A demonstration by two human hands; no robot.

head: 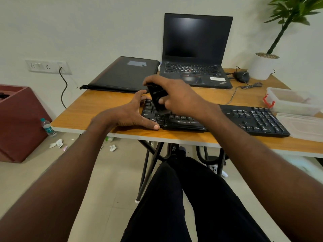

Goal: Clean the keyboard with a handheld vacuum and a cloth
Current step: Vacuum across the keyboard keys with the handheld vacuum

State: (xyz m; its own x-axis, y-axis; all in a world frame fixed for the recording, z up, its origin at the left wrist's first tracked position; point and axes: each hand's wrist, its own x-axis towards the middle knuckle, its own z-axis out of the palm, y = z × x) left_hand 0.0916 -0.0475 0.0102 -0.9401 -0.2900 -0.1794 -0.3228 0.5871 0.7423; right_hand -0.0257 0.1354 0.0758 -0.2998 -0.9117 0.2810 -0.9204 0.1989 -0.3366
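Observation:
A black keyboard (248, 119) lies across the front of the wooden table (97, 110). My right hand (176, 96) grips a small black handheld vacuum (155, 98), held nearly upright with its nozzle down on the keys at the keyboard's left end. My left hand (132, 114) rests on the table at the keyboard's left edge, fingers spread, thumb against the front corner and fingertips at the back corner. My right hand and forearm hide the middle keys. No cloth shows in view.
An open laptop (195, 49) and a black sleeve (122, 74) sit behind the keyboard. A mouse (242, 76) with its cable, a white plant pot (262, 67) and two plastic containers (293, 102) stand at the right. A bottle (47, 127) and paper scraps lie on the floor beside a red box (17, 123).

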